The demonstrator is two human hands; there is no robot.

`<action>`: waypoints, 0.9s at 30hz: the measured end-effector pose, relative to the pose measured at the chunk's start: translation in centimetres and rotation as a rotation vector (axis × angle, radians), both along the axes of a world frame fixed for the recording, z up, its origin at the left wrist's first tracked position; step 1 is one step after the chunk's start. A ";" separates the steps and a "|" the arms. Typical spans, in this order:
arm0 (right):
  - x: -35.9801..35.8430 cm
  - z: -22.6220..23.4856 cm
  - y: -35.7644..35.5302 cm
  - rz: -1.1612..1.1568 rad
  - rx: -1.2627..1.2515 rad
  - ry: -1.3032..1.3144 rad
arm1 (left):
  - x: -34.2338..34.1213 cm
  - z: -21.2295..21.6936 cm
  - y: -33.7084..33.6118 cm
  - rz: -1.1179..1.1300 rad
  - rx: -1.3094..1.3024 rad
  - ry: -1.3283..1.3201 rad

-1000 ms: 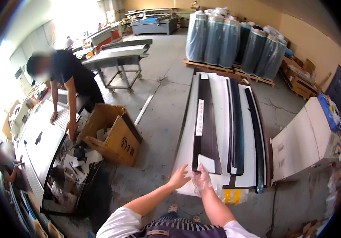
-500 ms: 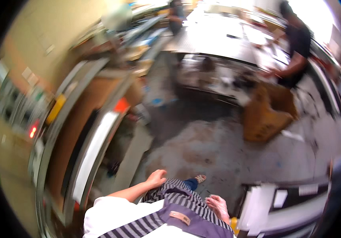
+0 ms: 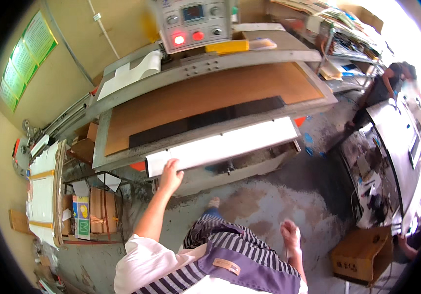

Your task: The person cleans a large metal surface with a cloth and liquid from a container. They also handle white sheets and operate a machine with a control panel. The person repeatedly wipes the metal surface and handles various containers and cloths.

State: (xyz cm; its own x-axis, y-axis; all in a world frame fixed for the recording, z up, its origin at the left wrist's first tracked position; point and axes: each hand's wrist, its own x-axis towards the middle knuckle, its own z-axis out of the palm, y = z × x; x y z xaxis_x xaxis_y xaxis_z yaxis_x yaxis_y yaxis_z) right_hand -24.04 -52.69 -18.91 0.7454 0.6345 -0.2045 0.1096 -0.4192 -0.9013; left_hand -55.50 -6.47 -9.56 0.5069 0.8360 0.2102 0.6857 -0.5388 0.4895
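Observation:
My left hand reaches forward, fingers stretched out and thumb apart, at the left part of a long white panel along the machine's front edge. The fingertips overlap its lower edge; whether they touch it I cannot tell. Behind the panel lies a flat brown bed in a grey metal frame, with a black strip along its near side. Low at my right side hangs my right hand, fingers loosely bent, with nothing visible in it.
A control box with a lit red button stands above the bed. On the left is a rack with white sheets, cartons beside it. A cardboard box and a worktable stand right, a person beyond.
My view has swung left, bringing the machine from the left side to straight ahead. My left hand has moved out from my waist to the white panel; my right hand still hangs low.

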 end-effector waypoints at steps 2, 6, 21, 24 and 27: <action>2.2 4.6 11.1 0.174 -0.160 -0.291 | -1.8 1.0 5.5 0.024 0.084 0.085; 6.6 9.9 30.8 0.468 0.021 -0.734 | -3.8 2.3 14.7 -0.013 0.101 0.328; 19.2 14.3 58.2 1.261 -0.532 -1.159 | -0.9 4.0 24.7 -0.277 -0.060 0.659; 20.1 15.2 59.0 1.324 -0.526 -1.174 | -0.4 4.7 24.9 -0.234 -0.124 0.685; 20.0 17.5 61.0 1.384 -0.586 -1.151 | -0.2 4.8 25.6 -0.216 -0.167 0.693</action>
State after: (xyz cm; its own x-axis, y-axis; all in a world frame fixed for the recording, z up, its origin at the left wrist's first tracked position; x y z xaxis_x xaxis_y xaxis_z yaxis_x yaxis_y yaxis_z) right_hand -3.99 8.36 -1.44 -0.2461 0.8689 -0.4294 0.9541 0.2952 0.0505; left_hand -55.65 19.18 -4.77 0.6334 0.6958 -0.3386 0.7545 -0.6525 0.0705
